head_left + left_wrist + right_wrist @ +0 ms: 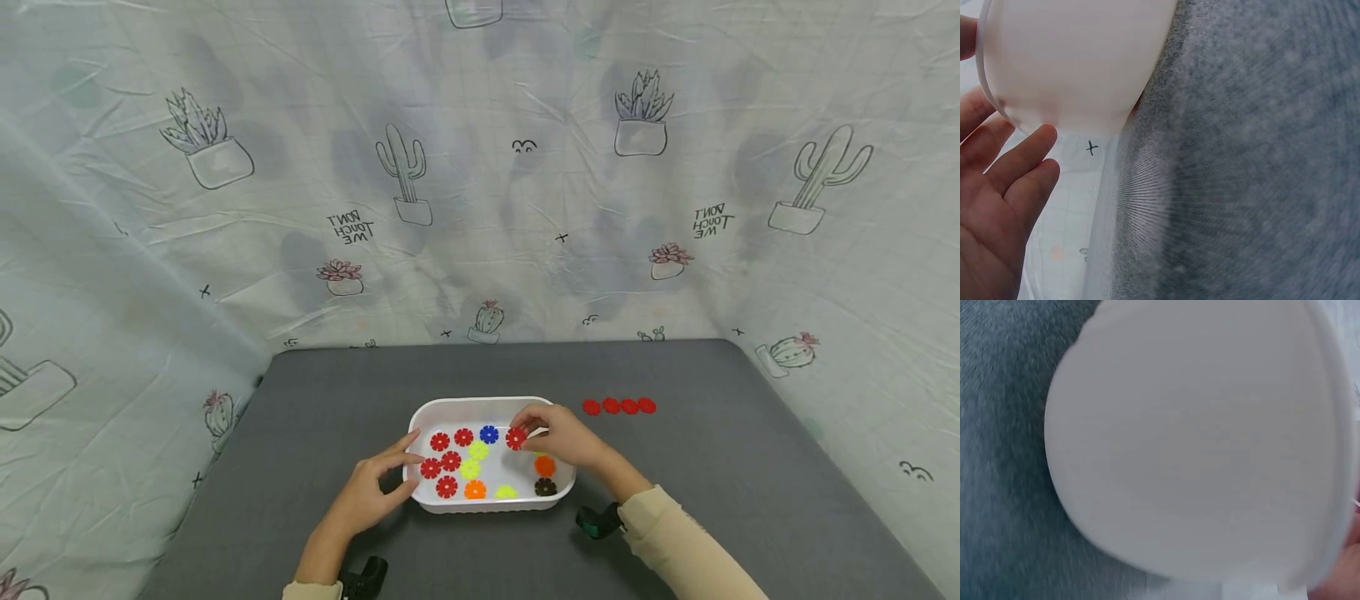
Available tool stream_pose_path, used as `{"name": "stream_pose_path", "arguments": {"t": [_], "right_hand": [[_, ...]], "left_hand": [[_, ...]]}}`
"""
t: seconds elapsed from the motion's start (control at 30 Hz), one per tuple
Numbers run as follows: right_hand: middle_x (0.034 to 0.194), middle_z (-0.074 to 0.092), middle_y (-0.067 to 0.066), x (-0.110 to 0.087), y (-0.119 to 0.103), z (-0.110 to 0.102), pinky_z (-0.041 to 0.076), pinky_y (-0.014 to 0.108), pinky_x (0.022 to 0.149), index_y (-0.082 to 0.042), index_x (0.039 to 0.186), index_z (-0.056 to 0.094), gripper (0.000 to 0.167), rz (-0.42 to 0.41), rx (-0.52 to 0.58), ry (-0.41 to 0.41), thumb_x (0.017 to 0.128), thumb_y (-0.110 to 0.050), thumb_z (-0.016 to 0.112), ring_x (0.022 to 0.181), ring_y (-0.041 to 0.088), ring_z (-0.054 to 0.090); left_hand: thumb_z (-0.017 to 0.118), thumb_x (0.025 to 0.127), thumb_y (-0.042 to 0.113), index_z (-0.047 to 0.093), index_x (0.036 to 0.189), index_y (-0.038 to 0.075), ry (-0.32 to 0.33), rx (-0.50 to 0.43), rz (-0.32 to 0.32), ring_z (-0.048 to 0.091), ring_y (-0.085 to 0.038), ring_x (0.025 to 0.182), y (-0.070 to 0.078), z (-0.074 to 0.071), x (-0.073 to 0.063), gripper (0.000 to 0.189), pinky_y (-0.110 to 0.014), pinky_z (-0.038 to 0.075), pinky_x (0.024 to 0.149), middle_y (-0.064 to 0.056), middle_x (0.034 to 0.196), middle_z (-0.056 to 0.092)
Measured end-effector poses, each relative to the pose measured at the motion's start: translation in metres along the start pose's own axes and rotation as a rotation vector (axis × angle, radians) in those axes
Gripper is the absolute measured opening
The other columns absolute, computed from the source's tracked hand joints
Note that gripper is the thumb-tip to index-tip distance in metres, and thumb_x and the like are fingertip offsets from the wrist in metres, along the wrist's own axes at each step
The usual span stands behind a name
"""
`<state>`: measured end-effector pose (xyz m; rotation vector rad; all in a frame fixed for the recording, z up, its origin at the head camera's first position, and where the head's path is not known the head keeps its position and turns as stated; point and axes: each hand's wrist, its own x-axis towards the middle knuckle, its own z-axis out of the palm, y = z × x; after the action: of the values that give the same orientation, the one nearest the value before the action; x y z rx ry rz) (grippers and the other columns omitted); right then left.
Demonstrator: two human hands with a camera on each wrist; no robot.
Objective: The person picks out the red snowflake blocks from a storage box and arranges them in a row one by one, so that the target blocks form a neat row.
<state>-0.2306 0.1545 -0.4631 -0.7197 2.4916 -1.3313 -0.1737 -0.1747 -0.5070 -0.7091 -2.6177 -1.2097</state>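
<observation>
Red notched disc (516, 438), over the white tray's (487, 505) right half, pinched between the right hand's (564, 437) thumb and fingers. The left hand (366, 493), loosely spread, touches the tray's left end. Beyond its right end, four red discs (630, 407) lie on the grey desk (720, 450), before cactus-print cloth (480, 183). Both wrist views show the tray's outer wall.

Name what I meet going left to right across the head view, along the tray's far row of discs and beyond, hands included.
Left hand, red disc, second red disc, blue disc, held red disc, right hand, row of four red discs.
</observation>
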Motion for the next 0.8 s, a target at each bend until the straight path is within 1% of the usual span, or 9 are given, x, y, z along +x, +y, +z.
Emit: {"name": "stream_pose_path", "arguments": {"t": [0.17,0.33,0.43,0.6,0.73,0.8], "right_hand": [[0.104,0.066,0.012,-0.012,0.007,-0.019,0.054,0.023,0.076,-0.003,0.11,0.063,0.025,0.035,0.119,0.074,0.086,-0.006,0.067,0.093,0.02,0.06],[0.11,0.062,0.022,-0.024,0.022,-0.041,0.055,0.023,0.076,0.004,0.116,0.058,0.032,0.054,0.226,0.151,0.086,-0.004,0.066,0.094,0.022,0.06],[0.111,0.061,0.024,-0.032,0.034,-0.052,0.055,0.023,0.077,0.005,0.117,0.057,0.035,0.072,0.246,0.202,0.085,-0.006,0.068,0.093,0.018,0.061],[0.114,0.058,0.029,-0.046,0.053,-0.064,0.054,0.021,0.077,0.008,0.119,0.055,0.04,0.08,0.27,0.283,0.085,-0.007,0.069,0.09,0.007,0.062],[0.115,0.058,0.028,-0.056,0.067,-0.072,0.053,0.02,0.077,0.009,0.122,0.052,0.043,0.082,0.287,0.333,0.085,-0.006,0.068,0.093,0.006,0.063],[0.112,0.061,0.019,-0.061,0.074,-0.076,0.053,0.019,0.076,0.01,0.123,0.052,0.045,0.085,0.282,0.366,0.085,-0.007,0.069,0.093,0.005,0.063]], "left_hand": [[0.071,0.082,0.017,0.071,0.109,0.013,-0.001,-0.004,-0.006,0.05,-0.026,0.128,0.001,0.0,0.0,0.027,-0.054,0.043,0.098,-0.003,0.143,0.049],[0.072,0.082,0.018,0.071,0.109,0.013,0.001,-0.001,-0.002,0.051,-0.026,0.127,0.0,-0.001,0.0,0.027,-0.053,0.044,0.098,-0.002,0.142,0.05],[0.071,0.083,0.018,0.071,0.109,0.013,0.001,-0.003,0.002,0.051,-0.026,0.127,0.0,-0.001,0.0,0.027,-0.052,0.044,0.097,-0.002,0.142,0.05],[0.071,0.083,0.018,0.071,0.109,0.013,0.004,-0.004,0.003,0.05,-0.026,0.127,0.0,-0.001,0.001,0.027,-0.053,0.044,0.097,-0.003,0.142,0.05],[0.071,0.083,0.019,0.071,0.109,0.013,0.005,-0.001,-0.002,0.05,-0.026,0.128,0.001,-0.001,0.0,0.027,-0.054,0.044,0.097,-0.002,0.142,0.05],[0.071,0.083,0.019,0.072,0.108,0.013,0.007,0.002,0.001,0.051,-0.026,0.127,0.001,-0.001,0.0,0.026,-0.053,0.044,0.097,-0.002,0.142,0.05]]}}
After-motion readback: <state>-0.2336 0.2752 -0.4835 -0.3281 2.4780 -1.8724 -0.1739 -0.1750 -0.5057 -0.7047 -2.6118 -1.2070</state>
